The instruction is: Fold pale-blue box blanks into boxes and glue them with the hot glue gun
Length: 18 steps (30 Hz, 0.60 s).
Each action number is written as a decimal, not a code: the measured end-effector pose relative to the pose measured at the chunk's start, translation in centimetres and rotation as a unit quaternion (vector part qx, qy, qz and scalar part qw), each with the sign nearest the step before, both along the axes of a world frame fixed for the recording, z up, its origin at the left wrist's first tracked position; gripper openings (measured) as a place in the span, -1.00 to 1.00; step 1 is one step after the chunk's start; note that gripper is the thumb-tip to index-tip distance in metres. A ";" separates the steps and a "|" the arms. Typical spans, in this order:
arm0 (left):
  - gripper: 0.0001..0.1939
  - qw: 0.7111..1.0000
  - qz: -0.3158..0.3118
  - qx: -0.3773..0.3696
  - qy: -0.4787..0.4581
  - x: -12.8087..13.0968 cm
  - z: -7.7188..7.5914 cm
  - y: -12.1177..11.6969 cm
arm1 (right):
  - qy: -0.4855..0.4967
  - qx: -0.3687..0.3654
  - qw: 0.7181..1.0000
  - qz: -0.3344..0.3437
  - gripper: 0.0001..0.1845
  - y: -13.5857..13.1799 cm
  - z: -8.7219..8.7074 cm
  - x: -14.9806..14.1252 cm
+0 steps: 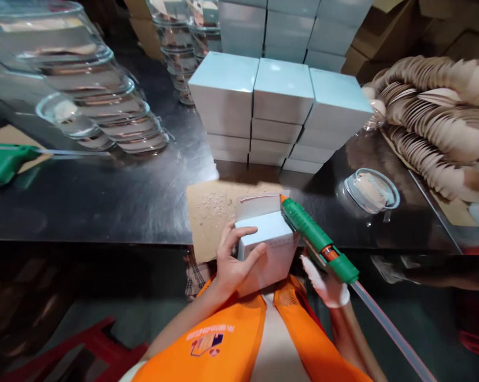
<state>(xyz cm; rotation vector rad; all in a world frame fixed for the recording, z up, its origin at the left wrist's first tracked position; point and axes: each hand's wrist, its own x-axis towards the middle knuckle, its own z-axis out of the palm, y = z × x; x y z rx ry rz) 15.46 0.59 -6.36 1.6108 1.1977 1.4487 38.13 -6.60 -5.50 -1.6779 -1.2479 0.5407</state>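
1. White box [273,265]: 1, held by the near edge of the dark table [152,207]. I read every clock direction below from it. Its flap [257,209] stands raised at 12 o'clock, a thin glossy line running along it.
2. Left hand [233,262]: bare, at 8 o'clock, clamped on the white box; I see thumb and index finger spread apart, thumb on the near side, index finger over the top.
3. Right hand [329,286]: in a white glove, at 4 o'clock, closed on the green glue gun. The gun hides most fingers, so I cannot tell their exact spread.
4. Green glue gun [309,225]: 1, orange nozzle at the right end of the flap's line, clear stick trailing out toward 4 o'clock.
5. Cardboard sheet [211,217]: 1, at 10 o'clock, speckled with residue.
6. Stacked white boxes [283,106]: 3 columns in the front row, at 12 o'clock; more behind.
7. Clear containers [100,69]: tall leaning stack, at 10 o'clock.
8. Second glue gun [10,159]: green, lying at 10 o'clock.
9. Round clear container [394,197]: 1, at 2 o'clock, pale contents.
10. Beige discs [450,116]: overlapping rows, at 2 o'clock, beyond item 9.
11. Orange vest [176,366]: worn, at 6 o'clock.
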 end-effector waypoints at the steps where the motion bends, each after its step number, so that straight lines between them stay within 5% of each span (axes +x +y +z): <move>1: -0.73 1.000 -0.002 -0.005 -0.002 -0.1 0.0 0.0 | 0.015 -0.012 1.000 -0.014 -0.70 -0.2 -0.2 0.2; 9: -0.67 0.996 0.013 -0.083 -0.039 -0.8 -0.1 -0.1 | 0.200 -0.109 0.969 -0.096 -0.48 -0.5 1.1 1.8; 13: -0.67 0.990 0.013 -0.114 -0.086 -1.5 0.3 0.2 | 0.298 -0.138 0.940 -0.097 -0.39 3.0 1.1 2.6; 18: -0.66 0.988 0.003 -0.112 -0.102 -1.9 1.1 0.7 | 0.290 -0.242 0.924 -0.056 -0.40 8.0 -1.2 3.1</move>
